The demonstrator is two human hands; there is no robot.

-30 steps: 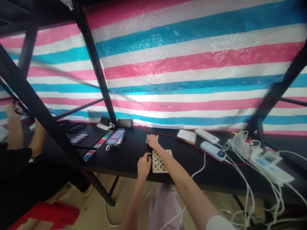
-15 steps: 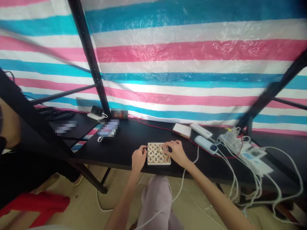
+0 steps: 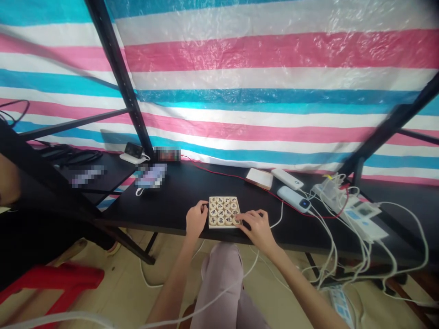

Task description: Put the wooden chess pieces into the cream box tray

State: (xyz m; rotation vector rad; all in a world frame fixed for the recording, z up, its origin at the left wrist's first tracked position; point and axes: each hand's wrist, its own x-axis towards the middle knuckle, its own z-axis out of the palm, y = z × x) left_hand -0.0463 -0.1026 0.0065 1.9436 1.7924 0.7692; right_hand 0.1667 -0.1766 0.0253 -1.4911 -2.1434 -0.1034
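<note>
A shallow white box (image 3: 224, 227) lies on the black desk close to its front edge. Round, pale xiangqi pieces (image 3: 221, 213) with dark characters fill it in rows, faces up. My left hand (image 3: 196, 218) is at the box's left side, its fingers curled and its fingertips against the rim. Over the lower right corner of the box, my right hand (image 3: 257, 227) has its thumb and index finger closed on a corner piece (image 3: 236, 220). That piece is partly covered by the fingertips, and it sits in the box.
Behind the box on the right lie a white box lid (image 3: 259, 178), two power banks (image 3: 293, 199) and a power strip (image 3: 360, 219) with tangled white cables. A phone (image 3: 133, 150) stands back left. A red stool (image 3: 58, 283) and part of another person are at the left.
My right hand has moved from the upper right pieces down to the lower right corner, uncovering the top rows. My left hand stays at the box's left side. The camera view has shifted slightly.
</note>
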